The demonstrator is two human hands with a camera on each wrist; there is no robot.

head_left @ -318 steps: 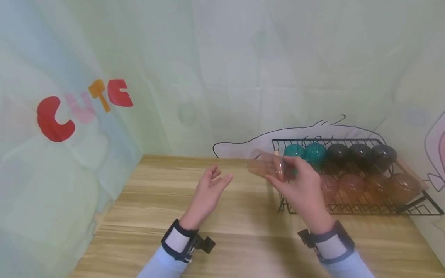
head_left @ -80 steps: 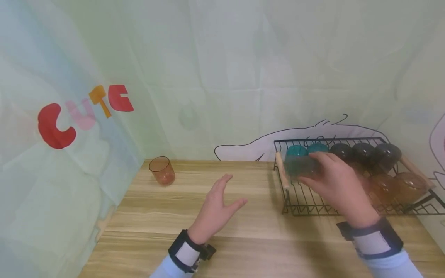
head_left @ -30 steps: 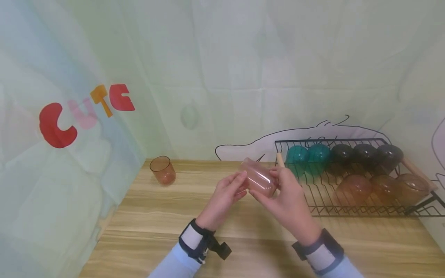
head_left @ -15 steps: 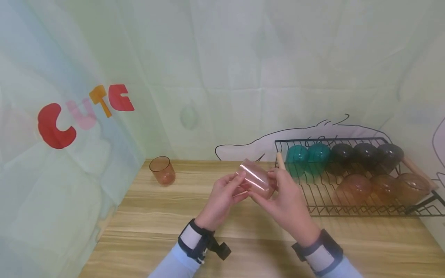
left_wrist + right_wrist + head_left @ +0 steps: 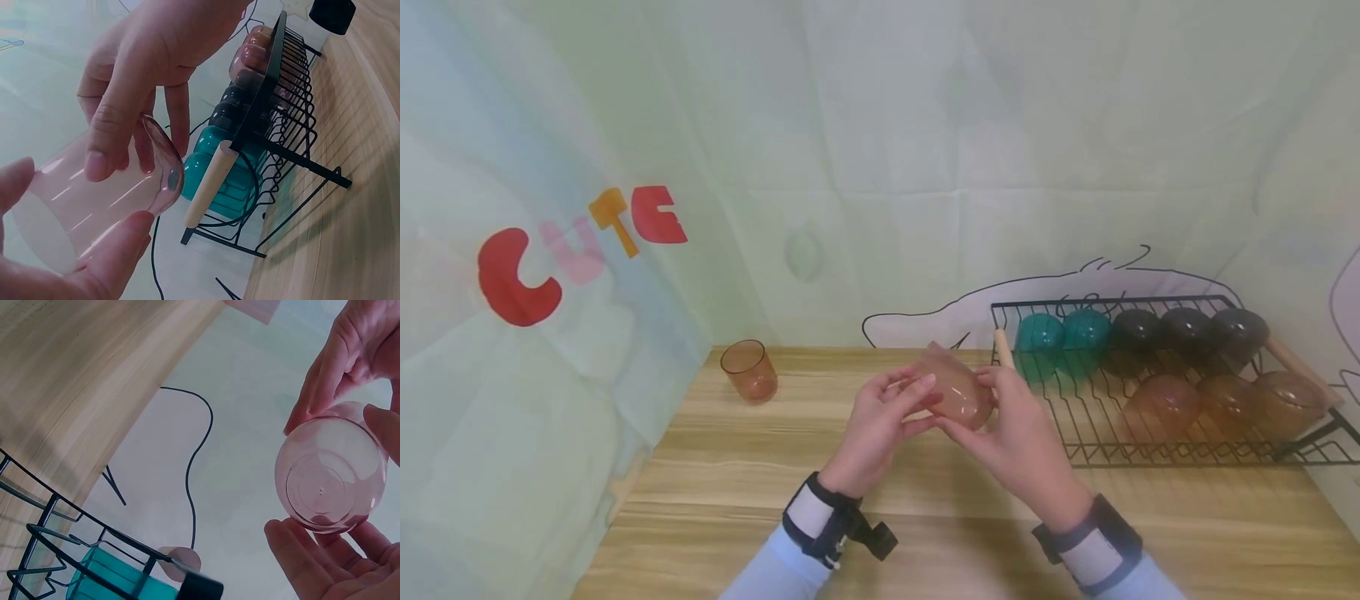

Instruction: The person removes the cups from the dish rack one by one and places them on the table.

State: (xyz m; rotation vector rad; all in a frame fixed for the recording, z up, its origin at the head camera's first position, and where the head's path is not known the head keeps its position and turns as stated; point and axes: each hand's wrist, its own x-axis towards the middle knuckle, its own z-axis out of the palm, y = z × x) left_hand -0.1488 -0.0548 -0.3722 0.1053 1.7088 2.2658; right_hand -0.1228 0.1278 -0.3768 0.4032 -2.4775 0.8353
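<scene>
Over the table, both hands hold one pink see-through drinking glass [image 5: 958,396], tilted, its rounded base toward the lower right in the head view. My left hand [image 5: 876,429] grips the rim end between thumb and fingers. On the base end, my right hand [image 5: 1026,446] pinches with thumb and fingers. The left wrist view shows the glass [image 5: 81,200] lying sideways between the two hands. From the right wrist view I look at the round bottom of the glass [image 5: 331,478]. An amber-pink glass [image 5: 751,372] stands upright at the table's back left.
A black wire rack [image 5: 1082,417] with wooden handles stands at the right. Upside-down glasses fill its back row: two teal ones [image 5: 1063,333] and several dark ones [image 5: 1187,333]. Three pink and amber glasses [image 5: 1225,408] sit in front. Cloth walls border the wooden table [image 5: 737,517].
The amber-pink glass went from my right hand to the back left. My right hand then took the pink glass from the rack; my left hand joined, and the glass has turned slightly between them.
</scene>
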